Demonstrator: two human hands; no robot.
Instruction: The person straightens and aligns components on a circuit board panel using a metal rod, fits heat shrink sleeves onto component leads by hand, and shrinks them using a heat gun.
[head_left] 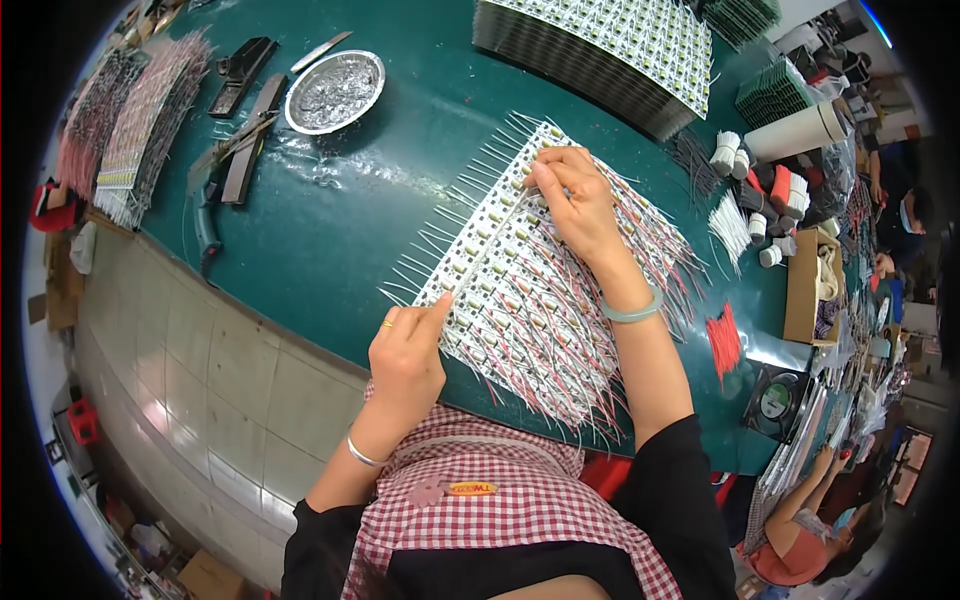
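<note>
A white circuit board panel (487,252) lies slanted on the green table, carrying rows of small parts. White wires stick out past its left edge, and a mass of red and white wires (560,345) covers its right side. At the panel's near left corner is my left hand (407,358), fingers curled, its index fingertip on the board; anything pinched there is hidden. Farther up the panel my right hand (575,205) is closed, thumb and index finger pinching what looks like a thin white wire (497,232). This pale line runs along the board between both hands.
A metal bowl (335,92) stands at the far left, near a black-handled tool (205,228) and dark strips. Stacked boards (600,62) rise at the back; wired boards (150,130) fill the left end. Wire bundles (730,235) and red wires (722,342) lie right. Other people work beyond.
</note>
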